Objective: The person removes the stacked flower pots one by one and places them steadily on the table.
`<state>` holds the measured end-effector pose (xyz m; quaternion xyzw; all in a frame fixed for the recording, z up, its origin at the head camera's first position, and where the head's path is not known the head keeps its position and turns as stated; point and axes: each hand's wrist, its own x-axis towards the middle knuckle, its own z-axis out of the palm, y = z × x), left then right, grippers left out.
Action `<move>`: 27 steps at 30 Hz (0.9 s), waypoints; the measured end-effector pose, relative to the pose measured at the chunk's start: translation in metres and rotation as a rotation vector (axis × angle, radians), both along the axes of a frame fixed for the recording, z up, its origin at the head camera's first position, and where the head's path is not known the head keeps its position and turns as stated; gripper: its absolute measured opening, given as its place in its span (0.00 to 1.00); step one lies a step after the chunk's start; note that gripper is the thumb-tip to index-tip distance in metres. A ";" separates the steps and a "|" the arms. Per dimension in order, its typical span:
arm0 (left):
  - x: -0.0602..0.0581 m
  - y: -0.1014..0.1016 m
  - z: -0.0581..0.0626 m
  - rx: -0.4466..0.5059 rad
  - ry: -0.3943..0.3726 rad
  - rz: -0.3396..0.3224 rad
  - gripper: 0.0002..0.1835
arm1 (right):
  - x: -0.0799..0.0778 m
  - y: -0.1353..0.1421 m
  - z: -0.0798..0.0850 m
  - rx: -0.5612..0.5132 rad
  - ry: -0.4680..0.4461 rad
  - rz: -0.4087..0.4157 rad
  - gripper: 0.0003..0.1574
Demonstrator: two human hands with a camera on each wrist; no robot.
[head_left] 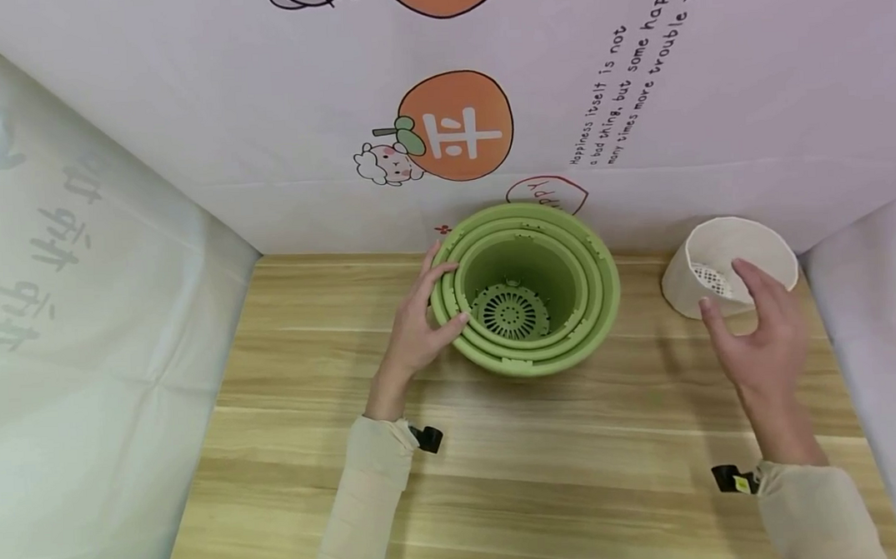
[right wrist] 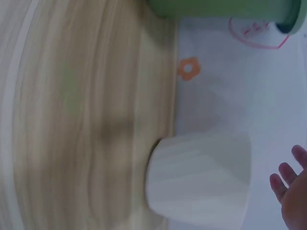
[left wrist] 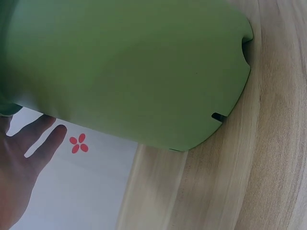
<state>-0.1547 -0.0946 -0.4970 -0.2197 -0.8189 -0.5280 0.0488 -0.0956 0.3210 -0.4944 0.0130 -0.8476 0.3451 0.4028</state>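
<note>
Green plastic flowerpots (head_left: pixel 530 363), nested inside one another, stand upright on the table, with a slotted base at the bottom of the innermost. My left hand (head_left: pixel 418 318) holds their left rims, its thumb and a finger reaching over the edge. In the left wrist view, other fingers (left wrist: pixel 45 146) lie along the outer wall (left wrist: pixel 144 62). To the right, a white pot (head_left: pixel 681 282) with a perforated bottom stands by the back wall. Over its near side hovers my right hand (head_left: pixel 766 341), thumb and fingers spread apart, with nothing between them. The right wrist view shows its fingertips (right wrist: pixel 287 172) beyond the white pot's rim.
The wood-grain table (head_left: pixel 576 457) ends at a printed cloth (head_left: pixel 277 153) at the back. More cloth hangs at the left (head_left: pixel 84 370) and right sides. The green pots stand close to the back cloth, and a gap of bare table separates them from the white pot.
</note>
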 end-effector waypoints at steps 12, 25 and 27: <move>-0.001 0.000 -0.003 0.007 0.025 0.003 0.39 | 0.005 -0.029 0.028 -0.033 0.019 0.089 0.29; -0.002 0.002 -0.001 0.020 0.037 -0.004 0.39 | 0.003 -0.040 0.038 0.009 0.063 0.171 0.38; -0.001 0.002 -0.001 0.018 0.031 -0.004 0.39 | 0.005 -0.046 0.042 0.021 0.061 0.185 0.39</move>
